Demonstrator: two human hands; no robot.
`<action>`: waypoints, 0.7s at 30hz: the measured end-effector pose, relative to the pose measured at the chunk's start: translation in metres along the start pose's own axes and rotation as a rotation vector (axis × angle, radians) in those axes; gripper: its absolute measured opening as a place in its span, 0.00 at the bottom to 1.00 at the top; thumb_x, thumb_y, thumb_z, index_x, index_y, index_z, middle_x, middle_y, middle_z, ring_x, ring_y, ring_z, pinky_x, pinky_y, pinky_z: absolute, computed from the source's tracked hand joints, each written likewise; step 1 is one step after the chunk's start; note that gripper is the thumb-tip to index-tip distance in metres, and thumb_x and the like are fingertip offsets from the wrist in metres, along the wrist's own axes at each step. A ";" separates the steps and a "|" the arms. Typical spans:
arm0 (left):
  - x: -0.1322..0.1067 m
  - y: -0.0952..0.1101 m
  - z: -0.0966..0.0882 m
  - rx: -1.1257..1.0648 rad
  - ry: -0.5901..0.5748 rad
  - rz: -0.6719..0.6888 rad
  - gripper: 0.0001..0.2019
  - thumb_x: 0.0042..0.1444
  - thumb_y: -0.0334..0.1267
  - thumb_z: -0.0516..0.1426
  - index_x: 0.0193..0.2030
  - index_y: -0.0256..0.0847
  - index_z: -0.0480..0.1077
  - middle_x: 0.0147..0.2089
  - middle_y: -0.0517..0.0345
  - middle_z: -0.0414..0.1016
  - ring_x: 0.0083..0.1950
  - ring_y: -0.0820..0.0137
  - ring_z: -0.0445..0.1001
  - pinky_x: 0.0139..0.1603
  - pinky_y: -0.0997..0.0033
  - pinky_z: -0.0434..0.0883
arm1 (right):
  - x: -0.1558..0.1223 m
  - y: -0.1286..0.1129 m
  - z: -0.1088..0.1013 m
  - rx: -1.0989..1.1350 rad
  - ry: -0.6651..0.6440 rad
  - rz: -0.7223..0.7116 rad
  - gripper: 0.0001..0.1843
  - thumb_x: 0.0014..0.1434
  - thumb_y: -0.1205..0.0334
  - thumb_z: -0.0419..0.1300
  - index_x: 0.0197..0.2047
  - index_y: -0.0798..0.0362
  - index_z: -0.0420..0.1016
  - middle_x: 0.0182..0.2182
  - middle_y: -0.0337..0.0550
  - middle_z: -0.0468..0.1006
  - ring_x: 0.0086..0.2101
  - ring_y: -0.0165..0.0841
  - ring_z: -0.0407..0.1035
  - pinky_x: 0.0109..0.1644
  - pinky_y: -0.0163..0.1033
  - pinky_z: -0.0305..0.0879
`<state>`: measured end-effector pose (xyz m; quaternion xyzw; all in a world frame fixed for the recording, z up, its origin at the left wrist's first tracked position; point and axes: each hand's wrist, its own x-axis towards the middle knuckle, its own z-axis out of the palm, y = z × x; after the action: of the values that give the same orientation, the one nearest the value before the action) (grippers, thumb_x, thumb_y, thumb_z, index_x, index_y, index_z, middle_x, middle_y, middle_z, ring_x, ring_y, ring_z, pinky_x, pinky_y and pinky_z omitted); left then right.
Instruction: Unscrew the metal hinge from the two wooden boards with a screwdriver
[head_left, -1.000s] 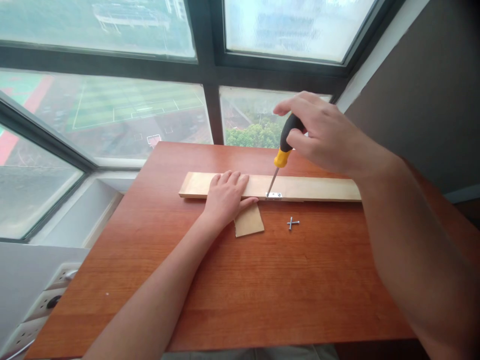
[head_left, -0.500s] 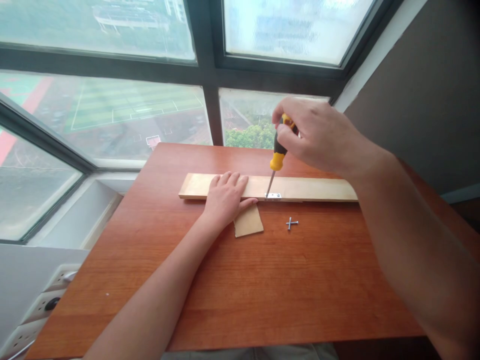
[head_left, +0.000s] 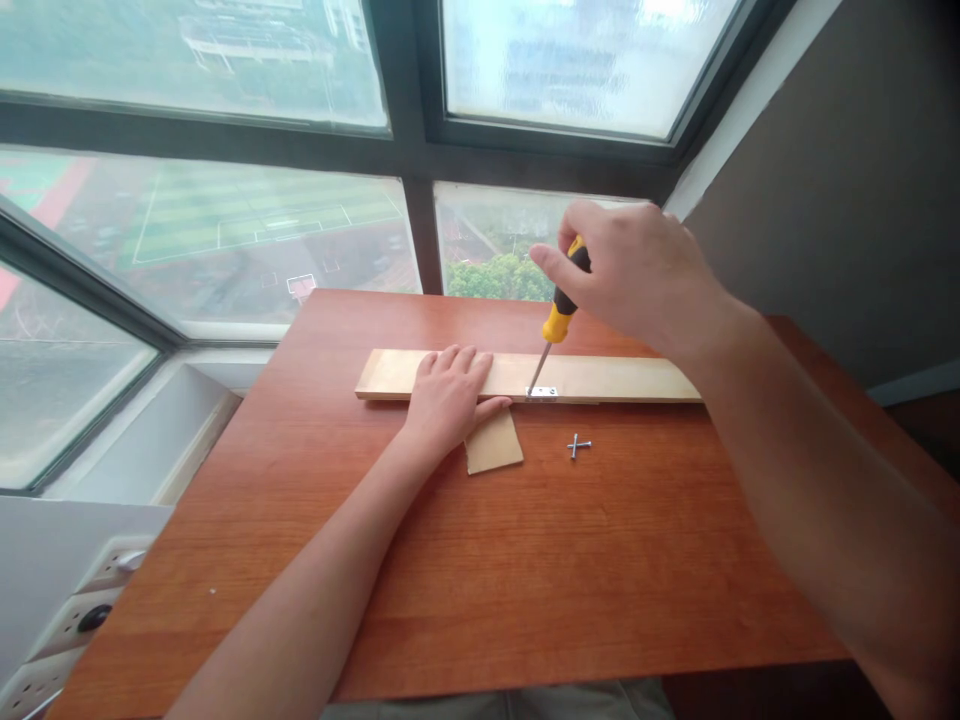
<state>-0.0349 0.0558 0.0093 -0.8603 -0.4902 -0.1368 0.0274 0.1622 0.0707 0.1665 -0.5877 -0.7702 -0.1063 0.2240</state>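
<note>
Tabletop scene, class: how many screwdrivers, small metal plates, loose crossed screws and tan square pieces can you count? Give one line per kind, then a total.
Screwdriver: 1
Small metal plate: 1
Loose crossed screws: 2
Tan square piece: 1
Total: 5

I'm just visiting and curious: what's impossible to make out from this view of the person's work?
All in the head view:
- Right end of the wooden board: behind the right forearm.
- Upper part of the screwdriver: mostly covered by the right hand.
- Upper-left corner of the tan piece: hidden by the left hand.
- What the tip meets at the metal plate: too small.
- Drive shape of the crossed screws: too small.
</note>
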 end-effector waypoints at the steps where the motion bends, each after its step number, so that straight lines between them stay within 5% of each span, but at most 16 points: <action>1: 0.000 0.000 0.000 -0.002 0.000 0.002 0.28 0.60 0.59 0.53 0.61 0.45 0.64 0.61 0.45 0.68 0.62 0.53 0.62 0.61 0.54 0.58 | 0.000 0.000 0.000 0.002 0.005 -0.011 0.11 0.62 0.51 0.55 0.33 0.47 0.67 0.27 0.45 0.73 0.32 0.41 0.68 0.39 0.50 0.62; 7: 0.001 -0.001 -0.001 -0.010 -0.002 0.005 0.29 0.59 0.61 0.52 0.60 0.45 0.64 0.60 0.45 0.68 0.62 0.53 0.62 0.60 0.54 0.58 | 0.001 0.006 -0.007 0.048 -0.046 -0.091 0.05 0.53 0.66 0.59 0.32 0.47 0.66 0.30 0.41 0.74 0.31 0.37 0.65 0.36 0.46 0.61; 11: 0.001 -0.001 0.000 -0.011 0.001 0.008 0.29 0.60 0.60 0.51 0.61 0.45 0.63 0.61 0.45 0.68 0.62 0.53 0.62 0.60 0.54 0.58 | 0.000 0.002 -0.006 0.085 -0.048 -0.071 0.02 0.57 0.62 0.57 0.33 0.47 0.67 0.28 0.40 0.72 0.30 0.37 0.65 0.34 0.45 0.59; 15: 0.000 -0.002 0.001 -0.005 0.007 0.010 0.27 0.62 0.59 0.50 0.61 0.45 0.63 0.61 0.45 0.68 0.62 0.53 0.62 0.61 0.54 0.58 | 0.000 -0.001 0.001 0.129 -0.006 -0.075 0.10 0.62 0.51 0.56 0.33 0.47 0.69 0.25 0.40 0.72 0.30 0.38 0.66 0.35 0.46 0.60; 21: 0.001 -0.001 0.000 -0.001 -0.004 0.010 0.30 0.60 0.62 0.51 0.61 0.44 0.63 0.60 0.46 0.68 0.62 0.53 0.62 0.61 0.54 0.58 | -0.003 0.005 -0.001 0.257 0.010 -0.074 0.07 0.59 0.59 0.58 0.42 0.45 0.71 0.36 0.43 0.77 0.36 0.40 0.70 0.40 0.47 0.63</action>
<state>-0.0352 0.0570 0.0093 -0.8631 -0.4858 -0.1354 0.0266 0.1680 0.0689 0.1653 -0.5249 -0.7974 -0.0181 0.2972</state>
